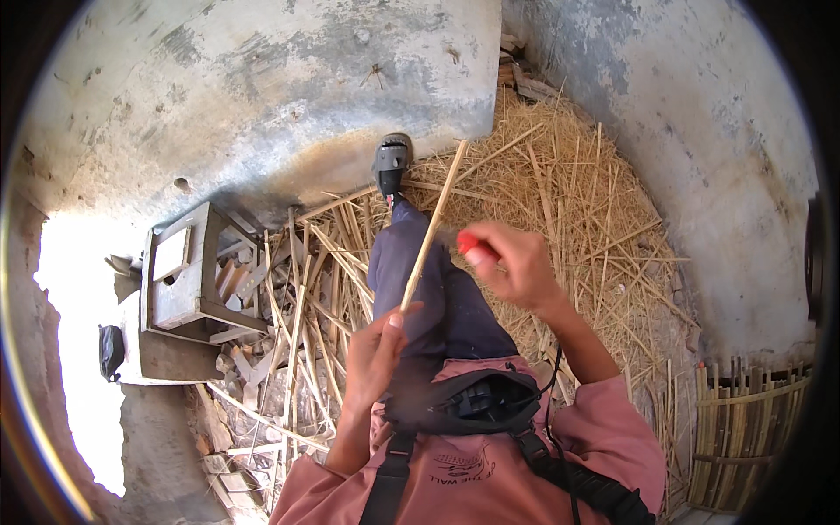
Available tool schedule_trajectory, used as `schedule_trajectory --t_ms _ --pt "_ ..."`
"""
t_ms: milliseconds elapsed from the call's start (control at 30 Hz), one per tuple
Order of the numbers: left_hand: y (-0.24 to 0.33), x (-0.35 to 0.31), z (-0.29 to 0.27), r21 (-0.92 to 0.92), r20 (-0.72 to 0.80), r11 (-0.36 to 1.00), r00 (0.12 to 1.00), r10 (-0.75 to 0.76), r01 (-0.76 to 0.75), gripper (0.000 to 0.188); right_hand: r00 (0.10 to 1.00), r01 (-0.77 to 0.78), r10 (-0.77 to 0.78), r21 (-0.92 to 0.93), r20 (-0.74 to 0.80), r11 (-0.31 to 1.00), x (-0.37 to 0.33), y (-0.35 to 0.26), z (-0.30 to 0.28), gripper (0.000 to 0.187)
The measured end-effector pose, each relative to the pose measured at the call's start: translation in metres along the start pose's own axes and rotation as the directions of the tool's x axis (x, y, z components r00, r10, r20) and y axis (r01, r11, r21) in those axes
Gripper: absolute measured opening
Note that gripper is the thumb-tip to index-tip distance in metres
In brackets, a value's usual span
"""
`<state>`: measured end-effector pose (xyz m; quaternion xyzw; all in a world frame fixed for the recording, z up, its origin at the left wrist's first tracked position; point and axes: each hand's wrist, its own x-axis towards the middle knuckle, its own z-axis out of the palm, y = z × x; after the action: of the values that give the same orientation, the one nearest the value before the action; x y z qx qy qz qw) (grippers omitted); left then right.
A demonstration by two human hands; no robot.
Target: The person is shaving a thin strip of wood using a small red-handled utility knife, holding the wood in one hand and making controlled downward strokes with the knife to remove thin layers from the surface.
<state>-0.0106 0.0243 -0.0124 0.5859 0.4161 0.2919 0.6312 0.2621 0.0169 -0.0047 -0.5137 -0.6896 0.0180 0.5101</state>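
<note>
Left hand (376, 350) is closed on the near end of a thin bamboo strip (431, 232) held over the knee. Right hand (512, 262) is clenched around a red-handled tool (468, 242) beside it. Slip risk: blade could reach the gripping fingers.

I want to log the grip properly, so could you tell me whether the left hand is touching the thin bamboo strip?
Touching. The head view shows the left hand pinching the lower end of the bamboo strip between its fingertips.

Red-handled tool (470, 242) mostly hidden in right hand (516, 267); blade perhaps blurred.
</note>
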Motion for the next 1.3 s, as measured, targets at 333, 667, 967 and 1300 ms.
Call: schedule_trajectory --t_ms 333,667,967,1300 --pt "0.000 0.000 0.003 -0.007 0.015 1.000 1.000 0.015 -0.015 0.048 0.975 0.201 -0.186 -0.133 0.121 0.971 -0.011 -0.036 0.014 0.023" --pt "0.008 -0.005 0.004 -0.084 0.070 0.997 0.998 0.008 -0.002 0.050 0.979 0.200 -0.191 -0.184 0.068 0.962 -0.013 -0.032 0.017 0.024" --pt "0.000 -0.002 0.003 -0.109 0.056 0.993 0.997 0.060 -0.054 0.051 0.969 0.247 -0.236 -0.233 0.074 0.941 -0.005 -0.029 0.016 0.024" --pt "-0.005 -0.014 -0.009 -0.206 0.105 0.978 0.994 -0.022 0.044 0.056 0.911 -0.341 0.261 -0.229 -0.320 0.912 0.030 0.032 -0.040 0.025"
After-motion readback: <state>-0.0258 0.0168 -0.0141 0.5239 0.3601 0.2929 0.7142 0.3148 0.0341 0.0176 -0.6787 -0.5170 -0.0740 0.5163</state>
